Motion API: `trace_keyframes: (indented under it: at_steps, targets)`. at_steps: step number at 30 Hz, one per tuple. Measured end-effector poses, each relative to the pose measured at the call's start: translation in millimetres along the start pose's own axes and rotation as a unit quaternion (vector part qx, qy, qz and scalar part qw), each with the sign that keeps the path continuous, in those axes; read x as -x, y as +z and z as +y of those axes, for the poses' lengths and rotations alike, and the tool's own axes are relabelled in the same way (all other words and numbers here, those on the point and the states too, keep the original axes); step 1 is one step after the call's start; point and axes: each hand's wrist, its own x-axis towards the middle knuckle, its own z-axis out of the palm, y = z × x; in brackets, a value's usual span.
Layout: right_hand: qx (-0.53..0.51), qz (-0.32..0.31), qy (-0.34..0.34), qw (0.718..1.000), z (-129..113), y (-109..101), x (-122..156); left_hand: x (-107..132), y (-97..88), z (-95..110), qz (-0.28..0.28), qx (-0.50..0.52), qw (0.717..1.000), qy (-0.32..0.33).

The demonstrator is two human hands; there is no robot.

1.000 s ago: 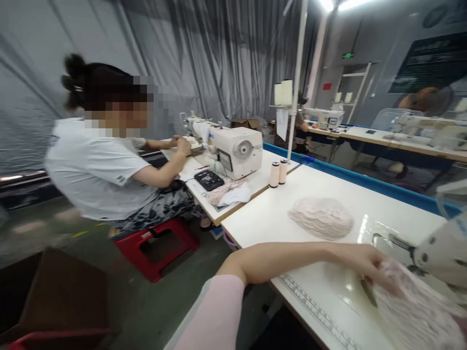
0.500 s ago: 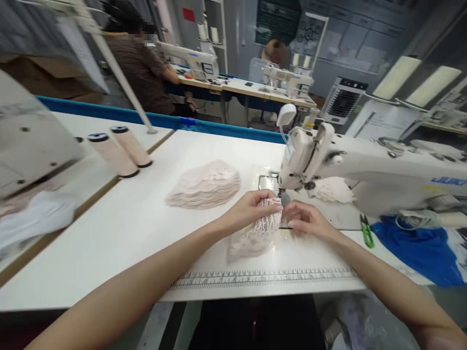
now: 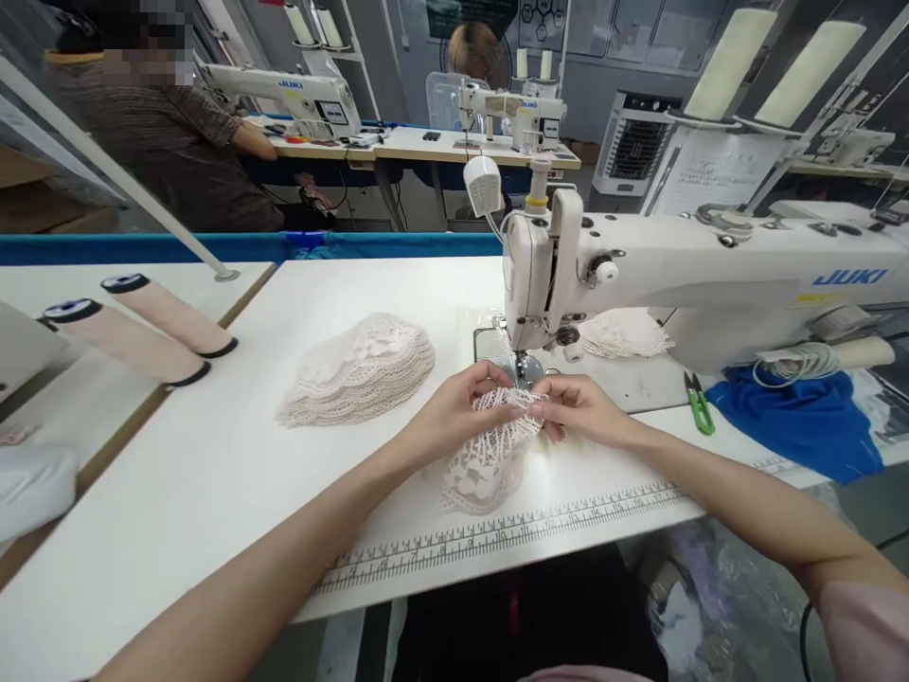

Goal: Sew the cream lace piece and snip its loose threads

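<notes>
A pale pink lace piece hangs between my two hands, its lower end lying on the white table just in front of the sewing machine. My left hand pinches its upper left edge, thumb on top. At the upper right corner, my right hand grips the same lace between thumb and fingers. Both sets of fingertips are close together, right before the needle and presser foot. To the left of my left hand rests a stack of similar lace pieces.
More lace lies behind the machine head. Green thread snips and a blue cloth are on the right. Two pinkish thread cones lie at the left. A ruler strip runs along the front edge. Another person sits beyond.
My right hand has closed on the lace's right corner, where it was apart with loose fingers before. The camera view has turned, shifting the machine and stack leftward.
</notes>
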Motion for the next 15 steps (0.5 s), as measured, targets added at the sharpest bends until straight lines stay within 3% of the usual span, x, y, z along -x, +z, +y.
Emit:
trace_keyframes:
  at_steps: [15]
  targets:
    - [-0.024, 0.019, 0.035, 0.999, 2.5, -4.8, -3.3, -2.3, -1.9, -2.8, 0.003, 0.043, 0.997, -0.057]
